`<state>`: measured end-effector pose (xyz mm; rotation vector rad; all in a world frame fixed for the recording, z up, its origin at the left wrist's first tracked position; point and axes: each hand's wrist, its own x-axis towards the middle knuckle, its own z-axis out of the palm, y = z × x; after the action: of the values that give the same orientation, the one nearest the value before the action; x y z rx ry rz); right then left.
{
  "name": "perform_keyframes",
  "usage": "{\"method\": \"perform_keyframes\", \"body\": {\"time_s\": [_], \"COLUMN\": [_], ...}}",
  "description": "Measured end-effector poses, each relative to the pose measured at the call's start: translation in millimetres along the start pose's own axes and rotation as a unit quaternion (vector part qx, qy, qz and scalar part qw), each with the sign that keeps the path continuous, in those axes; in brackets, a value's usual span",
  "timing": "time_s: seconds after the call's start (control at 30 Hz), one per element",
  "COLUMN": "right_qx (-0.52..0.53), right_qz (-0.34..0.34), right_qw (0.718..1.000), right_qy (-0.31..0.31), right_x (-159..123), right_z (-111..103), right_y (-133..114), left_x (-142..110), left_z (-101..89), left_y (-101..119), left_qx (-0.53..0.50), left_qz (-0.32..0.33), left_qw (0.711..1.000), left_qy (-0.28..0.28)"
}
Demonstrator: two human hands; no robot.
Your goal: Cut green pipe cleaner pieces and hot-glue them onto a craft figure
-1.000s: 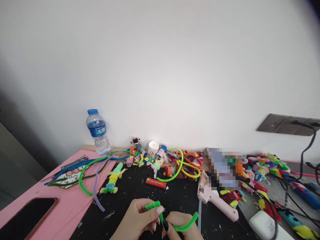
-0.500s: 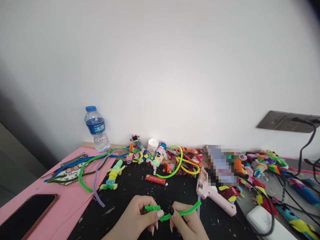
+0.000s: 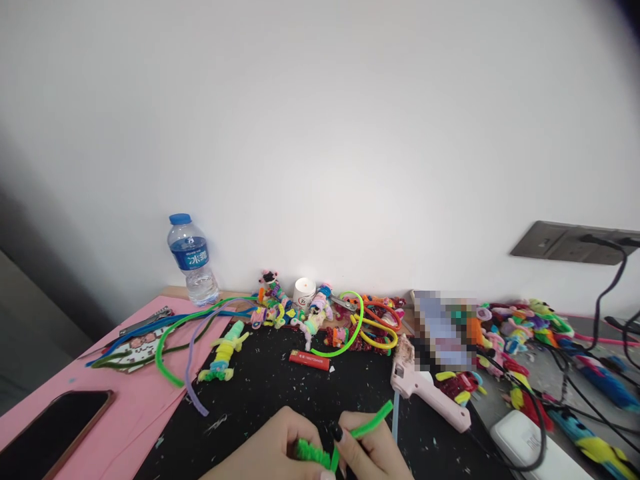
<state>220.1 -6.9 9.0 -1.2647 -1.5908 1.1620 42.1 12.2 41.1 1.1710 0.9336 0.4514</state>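
Observation:
My left hand (image 3: 280, 445) is closed around the coiled end of a bright green pipe cleaner (image 3: 373, 421), its fingertips partly cut off by the bottom edge. My right hand (image 3: 367, 450) pinches the same pipe cleaner, and the straight free end sticks out up and to the right past the thumb. Between the hands a short stretch of green runs down from the coil. Beyond them a red lighter (image 3: 309, 361) lies on the black mat (image 3: 260, 393). To the right rests a pale pink glue gun (image 3: 427, 390) with a glue stick below it.
A yellow-green pipe-cleaner figure (image 3: 225, 353) lies left, near loose pipe cleaners (image 3: 167, 353). A water bottle (image 3: 193, 260) stands against the wall. A dark phone (image 3: 55, 433) is on pink board (image 3: 135, 413). Several colourful figures (image 3: 525, 327), cables and a white power bank (image 3: 530, 443) fill the right.
Both hands have moved down a little, toward the lower edge. My left hand has turned over the coil, and the free end of the green pipe cleaner now slants more steeply.

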Motion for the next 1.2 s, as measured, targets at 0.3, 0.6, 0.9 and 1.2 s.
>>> {"method": "perform_keyframes", "body": {"time_s": [0.3,0.6,0.9,1.2], "right_qx": [-0.04,-0.117,-0.116,-0.106], "right_qz": [-0.032,-0.051,-0.056,-0.065], "right_qw": [0.998,0.991,0.991,0.992], "right_qy": [0.042,-0.034,-0.038,-0.022], "right_x": [13.8,9.3,9.4,10.9], "right_z": [-4.1,-1.7,0.7,1.1], "right_y": [-15.4,-11.2,-6.9,-5.6], "left_x": [10.9,1.7,1.9,0.4], "left_z": [-7.3,-4.7,-6.3,-4.2], "left_y": [-4.0,-2.8,-5.8,-2.5], "left_qx": [0.028,0.347,0.416,0.428], "left_qz": [0.105,0.25,0.281,0.282], "left_qw": [0.984,0.89,0.854,0.849], "left_qy": [0.139,0.16,0.138,0.133]}}
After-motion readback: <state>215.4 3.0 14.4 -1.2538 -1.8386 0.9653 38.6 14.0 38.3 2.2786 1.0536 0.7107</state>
